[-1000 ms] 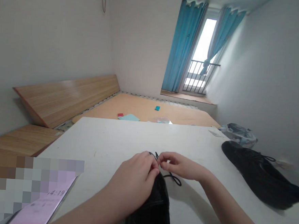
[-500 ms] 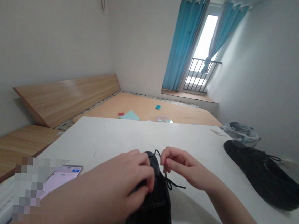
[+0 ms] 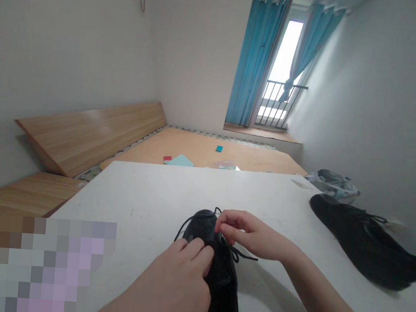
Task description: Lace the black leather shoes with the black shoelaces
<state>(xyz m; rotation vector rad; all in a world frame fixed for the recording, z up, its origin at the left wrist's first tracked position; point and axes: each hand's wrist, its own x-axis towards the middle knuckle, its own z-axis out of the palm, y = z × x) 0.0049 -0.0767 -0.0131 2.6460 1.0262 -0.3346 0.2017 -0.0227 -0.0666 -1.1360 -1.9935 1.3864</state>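
2 blue curtains (image 3: 259, 60) flank bright window (image 3: 287, 47); pale walls (image 3: 76, 47), wooden panel (image 3: 98, 136).

near shoe (image 3: 222, 290): cut off at bottom | right hand (image 3: 252, 234): grip unclear

- One head-worn camera looks from above the near side of the white table (image 3: 148, 190), facing forward across it and down.
- The tilt is mild — the table's far edge runs near mid-height — so the window (image 3: 286, 47) shows high up, well beyond the table.
- Nearest the lens, over the table's near part, are the left hand (image 3: 193, 264) and the black shoe (image 3: 222, 290), which the lower border cuts.
- The view is wide, taking in walls to either side of the table — the window stands much farther off.
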